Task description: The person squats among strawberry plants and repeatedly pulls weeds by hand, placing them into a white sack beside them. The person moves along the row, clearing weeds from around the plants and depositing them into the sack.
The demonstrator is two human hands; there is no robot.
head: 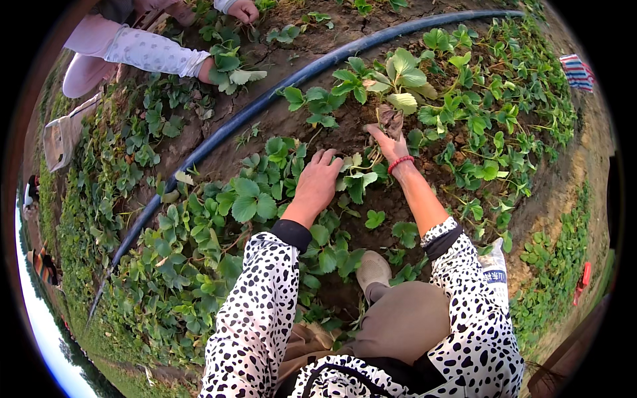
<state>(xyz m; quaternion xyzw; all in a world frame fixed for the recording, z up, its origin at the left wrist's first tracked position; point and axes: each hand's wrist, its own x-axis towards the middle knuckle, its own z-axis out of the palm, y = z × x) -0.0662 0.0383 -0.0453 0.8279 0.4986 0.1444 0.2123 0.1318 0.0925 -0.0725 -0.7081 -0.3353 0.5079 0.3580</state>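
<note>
My right hand (392, 147), with a red beaded bracelet (400, 161) at the wrist, is at the base of a strawberry plant (404, 82). Withered brown leaves (392, 122) lie in its grip, and the thumb points left; the other fingers are mostly hidden. Pale green leaves rise above that hand. To its left, my left hand (321, 180) is back-up over low strawberry leaves, fingers slightly apart, with nothing visible in it. Between the hands are thin stems and a small strawberry plant (359, 180) close to the soil.
A dark hose (278, 92) curves across the bed beyond my hands. At upper left, another person's hand (206, 70) touches strawberry leaves. A clear plastic container (58, 142) stands at far left. A printed white bag (493, 271) lies by my right arm; a striped bag (577, 73) is at far right.
</note>
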